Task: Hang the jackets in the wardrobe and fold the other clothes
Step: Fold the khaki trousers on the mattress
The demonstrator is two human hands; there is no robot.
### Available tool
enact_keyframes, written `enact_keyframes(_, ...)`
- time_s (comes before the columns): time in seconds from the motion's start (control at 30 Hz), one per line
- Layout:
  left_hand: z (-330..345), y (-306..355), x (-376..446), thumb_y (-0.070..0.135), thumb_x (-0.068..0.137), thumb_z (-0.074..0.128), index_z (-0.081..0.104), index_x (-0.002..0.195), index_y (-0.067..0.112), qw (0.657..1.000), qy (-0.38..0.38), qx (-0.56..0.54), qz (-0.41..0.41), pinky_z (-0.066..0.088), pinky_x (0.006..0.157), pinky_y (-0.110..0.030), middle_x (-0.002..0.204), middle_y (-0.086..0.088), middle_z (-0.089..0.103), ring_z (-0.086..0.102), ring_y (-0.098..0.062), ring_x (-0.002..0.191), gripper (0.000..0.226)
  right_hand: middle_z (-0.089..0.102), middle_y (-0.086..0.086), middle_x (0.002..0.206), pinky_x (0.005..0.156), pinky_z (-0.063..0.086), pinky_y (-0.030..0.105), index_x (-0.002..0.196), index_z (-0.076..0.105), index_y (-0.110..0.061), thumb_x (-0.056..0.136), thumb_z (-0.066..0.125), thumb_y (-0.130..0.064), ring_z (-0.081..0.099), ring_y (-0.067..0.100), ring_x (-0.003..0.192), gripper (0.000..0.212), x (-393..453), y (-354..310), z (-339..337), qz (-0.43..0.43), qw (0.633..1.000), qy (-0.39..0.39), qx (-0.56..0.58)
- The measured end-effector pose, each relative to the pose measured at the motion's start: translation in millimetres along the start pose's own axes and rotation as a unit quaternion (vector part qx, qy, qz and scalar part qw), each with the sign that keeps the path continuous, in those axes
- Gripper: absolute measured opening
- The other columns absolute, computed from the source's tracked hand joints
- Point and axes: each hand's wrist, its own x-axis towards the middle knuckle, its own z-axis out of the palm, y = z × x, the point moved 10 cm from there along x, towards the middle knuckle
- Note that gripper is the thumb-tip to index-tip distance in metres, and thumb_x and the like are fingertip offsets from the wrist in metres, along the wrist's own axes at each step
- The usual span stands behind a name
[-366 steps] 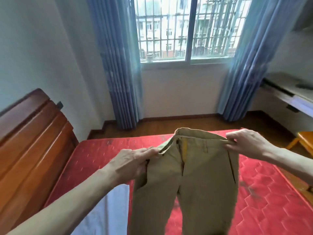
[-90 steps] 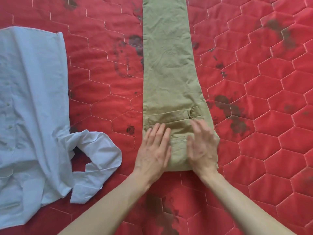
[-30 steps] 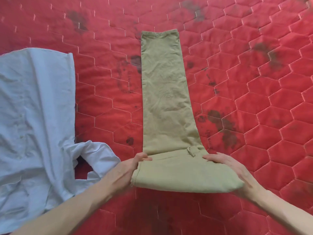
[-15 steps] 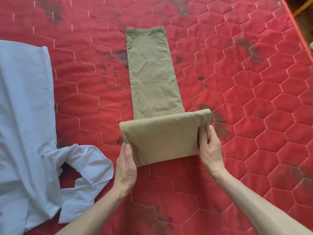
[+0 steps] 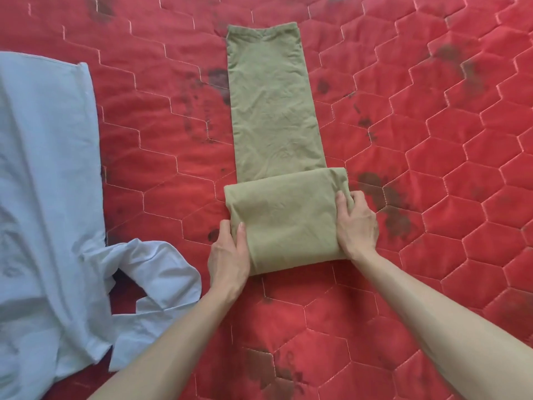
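Both hands (image 5: 230, 255) (image 5: 356, 223) gripped the trousers' (image 5: 277, 111) folded end, fingers (image 5: 341, 199) clamped; uneven rolling could skew the fold.

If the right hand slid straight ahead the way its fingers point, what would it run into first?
The right hand already grips the folded part of the khaki trousers, fingers aimed up and slightly left. Going on, it would likely push that bundle onto the unfolded leg lying flat on the red mattress.

Both hands, left (image 5: 229, 256) and right (image 5: 356, 223), palms inward, fingers curled.
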Motion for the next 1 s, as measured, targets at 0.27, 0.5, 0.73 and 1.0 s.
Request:
enact_keyframes(0.27, 17, 74, -11, 0.042, 0.105, 0.04, 0.036, 0.159, 0.014, 0.915, 0.046, 0.286, 0.281, 0.023, 0.126, -0.053, 0.167, -0.015, 0.029, 0.024, -0.033, 0.156, 0.061, 0.036, 0.007, 0.167, 0.123, 0.028, 0.053, 0.157, 0.044, -0.019, 0.103, 0.05, -0.051, 0.029, 0.029, 0.156, 0.063, -47, -88, 28, -0.469, 0.862, -0.002, -0.191)
enact_keyframes(0.5, 56, 67, 17, 0.056, 0.103, 0.035, 0.02, 0.166, 0.021, 0.866, 0.0, 0.366, 0.34, 0.016, 0.128, -0.055, 0.174, -0.012, 0.008, 0.002, -0.034, 0.161, 0.073, 0.017, -0.003, 0.173, 0.126, 0.022, 0.054, 0.164, 0.027, -0.033, 0.097, 0.046, -0.067, 0.014, 0.023, 0.16, 0.077, -34, -46, 45, -0.333, 0.919, -0.026, -0.208)
enact_keyframes(0.73, 64, 63, 24, 0.054, 0.099, 0.043, 0.024, 0.165, 0.02, 0.862, 0.007, 0.364, 0.353, 0.01, 0.128, -0.059, 0.173, -0.013, 0.011, 0.005, -0.038, 0.16, 0.076, 0.016, -0.005, 0.173, 0.126, 0.019, 0.054, 0.163, 0.028, -0.034, 0.095, 0.048, -0.068, 0.013, 0.023, 0.16, 0.079, -29, -41, 50, -0.313, 0.93, -0.032, -0.192)
enact_keyframes(1.0, 63, 66, 15, 0.066, 0.098, 0.039, 0.019, 0.166, 0.019, 0.841, -0.043, 0.39, 0.372, 0.012, 0.126, -0.06, 0.173, -0.017, 0.007, 0.002, -0.041, 0.159, 0.085, 0.007, -0.002, 0.175, 0.127, 0.015, 0.056, 0.166, 0.018, -0.031, 0.097, 0.041, -0.068, 0.007, 0.025, 0.161, 0.081, -31, -41, 50, -0.328, 0.918, -0.067, -0.215)
